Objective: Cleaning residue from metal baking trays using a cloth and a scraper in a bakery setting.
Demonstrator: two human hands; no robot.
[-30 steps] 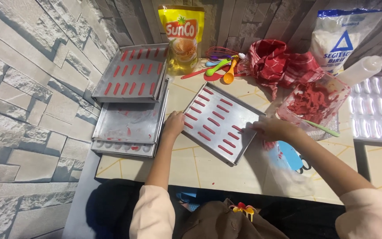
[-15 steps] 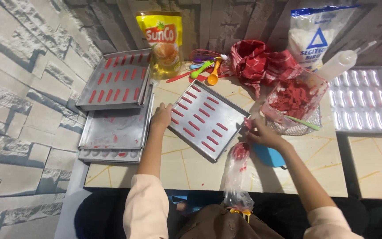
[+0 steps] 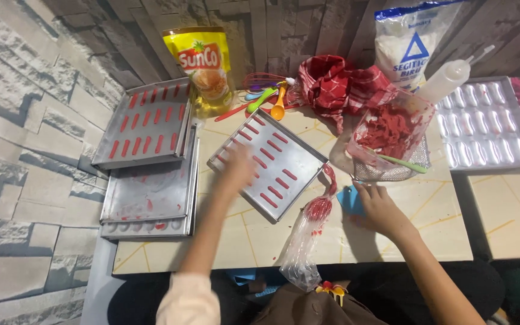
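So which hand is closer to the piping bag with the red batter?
Right. The right hand rests on the table just beside the piping bag, apart from it. The left hand is farther off, over the baking tray.

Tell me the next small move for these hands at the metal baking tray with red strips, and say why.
Probably the right hand should pick up the clear piping bag of red batter. It lies loose on the table beside the metal baking tray with red strips, and that hand rests open next to it, while the left hand is on the tray's near edge.
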